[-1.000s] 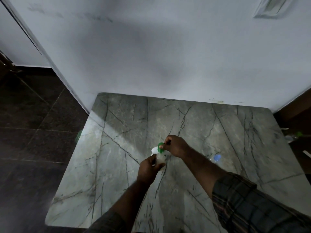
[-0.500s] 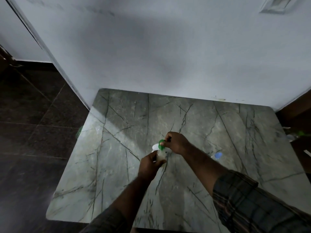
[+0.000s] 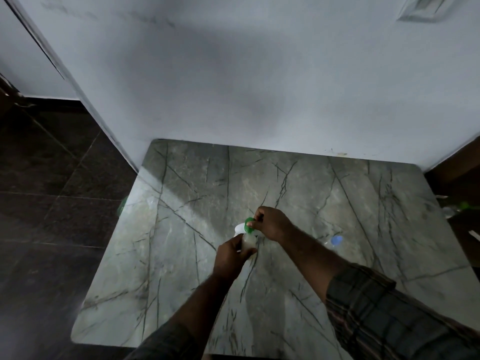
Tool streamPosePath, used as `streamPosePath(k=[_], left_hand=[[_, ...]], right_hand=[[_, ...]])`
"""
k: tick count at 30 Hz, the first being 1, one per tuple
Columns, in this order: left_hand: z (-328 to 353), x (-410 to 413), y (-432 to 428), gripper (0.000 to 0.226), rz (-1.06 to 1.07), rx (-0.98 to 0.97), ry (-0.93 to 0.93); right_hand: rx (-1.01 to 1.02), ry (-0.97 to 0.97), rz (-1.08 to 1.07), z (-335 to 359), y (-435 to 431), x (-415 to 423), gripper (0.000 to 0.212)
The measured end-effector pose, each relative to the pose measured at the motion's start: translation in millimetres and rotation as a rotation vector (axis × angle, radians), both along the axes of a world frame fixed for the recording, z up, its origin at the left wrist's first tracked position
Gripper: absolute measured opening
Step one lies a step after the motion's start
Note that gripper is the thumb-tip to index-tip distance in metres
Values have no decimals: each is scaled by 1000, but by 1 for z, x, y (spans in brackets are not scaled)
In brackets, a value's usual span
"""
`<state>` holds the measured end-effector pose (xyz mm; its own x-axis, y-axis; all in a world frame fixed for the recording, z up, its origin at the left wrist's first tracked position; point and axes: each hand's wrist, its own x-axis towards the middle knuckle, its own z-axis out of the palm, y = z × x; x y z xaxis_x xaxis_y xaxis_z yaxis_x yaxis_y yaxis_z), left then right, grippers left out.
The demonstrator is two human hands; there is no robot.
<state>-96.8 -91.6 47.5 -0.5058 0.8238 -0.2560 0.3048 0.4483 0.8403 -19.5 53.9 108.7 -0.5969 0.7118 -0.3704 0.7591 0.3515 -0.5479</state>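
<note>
Hardly anything has shifted since a second ago: over the marble table (image 3: 181,255) the left hand (image 3: 230,258) grips the small pale bottle (image 3: 248,242) just beneath the right hand (image 3: 272,223), which pinches its green cap (image 3: 248,222), seemingly mid-twist, so the next move calls for another firm turn against a steady left grip.

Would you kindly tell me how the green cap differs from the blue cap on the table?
The green cap is pinched by the right hand at the top of the bottle that the left hand grips; the blue cap lies untouched on the table. One is green, the other blue. Both are small and round-looking.
</note>
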Motion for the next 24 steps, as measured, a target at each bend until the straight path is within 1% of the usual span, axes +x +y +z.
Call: streamPosePath(k=[6, 10, 14, 19, 24], left_hand=[[-3, -2, 0, 44, 10, 21, 19], [-7, 0, 0, 42, 9, 38, 14], [-9, 1, -3, 47, 11, 27, 12], [-7, 1, -6, 49, 27, 19, -10], [-2, 2, -6, 47, 37, 50, -16]], right_hand=[[-12, 39, -4, 5, 2, 1, 32], [-28, 25, 8, 8, 3, 0, 32], [-36, 25, 11, 10, 6, -1, 33], [-66, 25, 4, 12, 6, -1, 31], [-72, 62, 28, 15, 8, -3, 28]])
